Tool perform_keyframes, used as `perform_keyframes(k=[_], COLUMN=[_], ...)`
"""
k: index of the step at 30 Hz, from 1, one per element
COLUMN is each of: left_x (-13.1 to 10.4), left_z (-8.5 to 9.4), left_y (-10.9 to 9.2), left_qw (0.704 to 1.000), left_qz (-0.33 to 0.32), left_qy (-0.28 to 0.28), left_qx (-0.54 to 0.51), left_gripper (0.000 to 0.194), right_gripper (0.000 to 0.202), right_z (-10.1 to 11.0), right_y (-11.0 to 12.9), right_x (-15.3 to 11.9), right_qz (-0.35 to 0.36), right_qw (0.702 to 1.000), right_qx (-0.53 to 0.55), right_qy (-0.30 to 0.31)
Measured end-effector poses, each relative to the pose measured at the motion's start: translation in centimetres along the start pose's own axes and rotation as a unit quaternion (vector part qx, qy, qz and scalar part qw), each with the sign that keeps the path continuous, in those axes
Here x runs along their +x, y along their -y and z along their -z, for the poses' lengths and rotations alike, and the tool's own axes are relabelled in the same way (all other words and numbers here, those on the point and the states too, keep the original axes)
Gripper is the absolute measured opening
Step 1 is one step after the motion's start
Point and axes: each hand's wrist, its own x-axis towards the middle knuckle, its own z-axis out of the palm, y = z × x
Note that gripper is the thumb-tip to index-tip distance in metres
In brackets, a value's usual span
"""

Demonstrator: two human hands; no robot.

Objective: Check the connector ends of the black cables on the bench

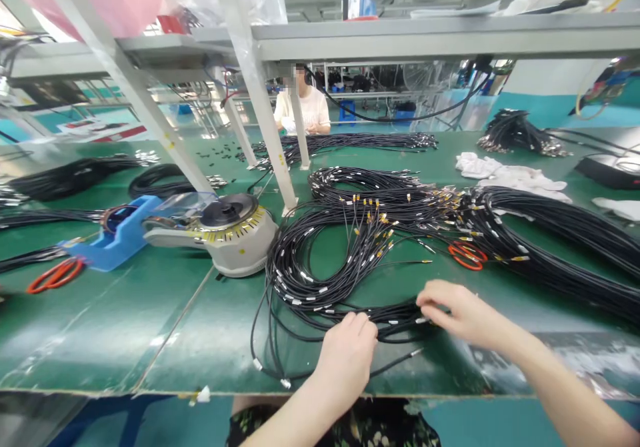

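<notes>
A large coil of black cables with white labels and metal ends lies on the green table in front of me. My left hand is closed over the near strands of this bundle, its fingertips hidden behind the knuckles. At the bundle's right end, my right hand curls its fingers and thumb around the cable ends. A single loose cable tip sticks out below, between the two hands. Yellow-tagged cable ends fan out across the coil's middle.
Orange-handled scissors lie beyond my right hand, beside a thick black cable bundle. To the left stand a round grey tape dispenser and a blue tape holder. White gloves lie farther back. A person sits across the table.
</notes>
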Motion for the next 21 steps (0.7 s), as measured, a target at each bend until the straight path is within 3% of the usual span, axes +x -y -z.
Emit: perform_keyframes(k=[3, 6, 8, 10, 14, 16, 21], left_x=[-0.4, -1.6, -2.4, -2.9, -1.9, -0.7, 0.4], left_z=[0.8, 1.7, 2.3, 2.6, 2.3, 2.0, 2.2], left_y=[0.1, 0.0, -0.1, -0.1, -0.2, -0.3, 0.4], left_qw=[0.999, 0.996, 0.991, 0.989, 0.994, 0.997, 0.99], left_qz=[0.004, -0.023, -0.036, -0.037, -0.007, 0.016, 0.082], left_qy=[0.02, 0.081, 0.125, 0.144, 0.099, 0.07, 0.052], left_qx=[-0.035, -0.011, 0.021, 0.02, -0.035, -0.006, 0.102], left_gripper=[0.012, 0.013, 0.014, 0.012, 0.011, 0.013, 0.017], right_gripper=[0.017, 0.017, 0.015, 0.029, 0.029, 0.025, 0.021], right_z=[-0.8, -1.9, -2.7, -3.5, -4.5, -4.5, -3.9], right_y=[1.3, 2.1, 2.0, 1.2, -1.3, -2.1, -1.9], right_x=[-2.1, -3.9, -5.1, -6.2, -7.6, -7.8, -7.6], right_qz=[0.019, 0.02, 0.009, -0.013, -0.081, -0.094, -0.049], right_qw=[1.0, 1.0, 1.0, 0.999, 0.99, 0.983, 0.971], right_qx=[0.013, -0.001, 0.0, 0.004, -0.013, -0.033, -0.085], right_qy=[-0.009, -0.007, -0.011, -0.037, -0.115, -0.155, -0.217])
